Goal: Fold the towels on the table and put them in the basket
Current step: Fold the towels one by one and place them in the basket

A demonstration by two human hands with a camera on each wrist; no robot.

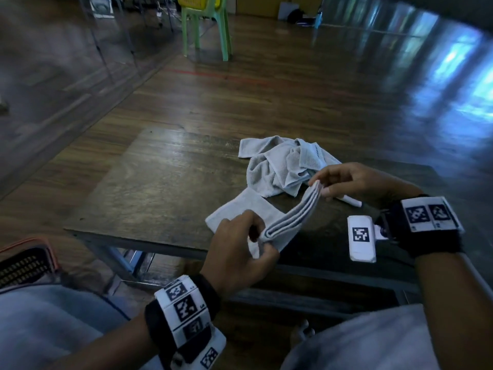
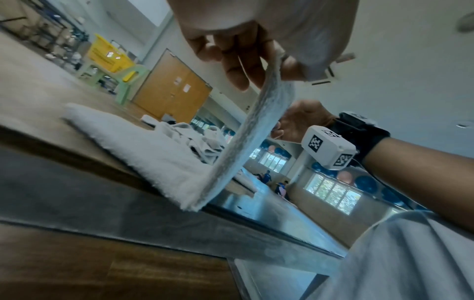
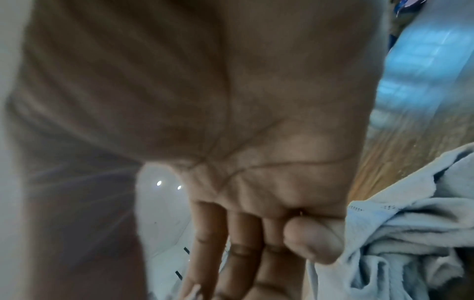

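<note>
One towel [image 1: 286, 222] is partly folded and is held above the surface [image 1: 160, 182]; it is pinched by the left hand [image 1: 237, 252] and the right hand [image 1: 354, 182]. A crumpled towel [image 1: 282, 164] is not yet folded. The basket [image 1: 26, 260], beside the knee, seems unfilled.

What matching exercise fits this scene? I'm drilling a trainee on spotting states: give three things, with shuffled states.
Things:
1. folded towel
2. crumpled towel
3. green chair

States:
A. standing on the floor beyond the table
B. lying loose on the table
C. pinched at both ends by the left hand and right hand

Pairs: 1-C, 2-B, 3-A
</note>
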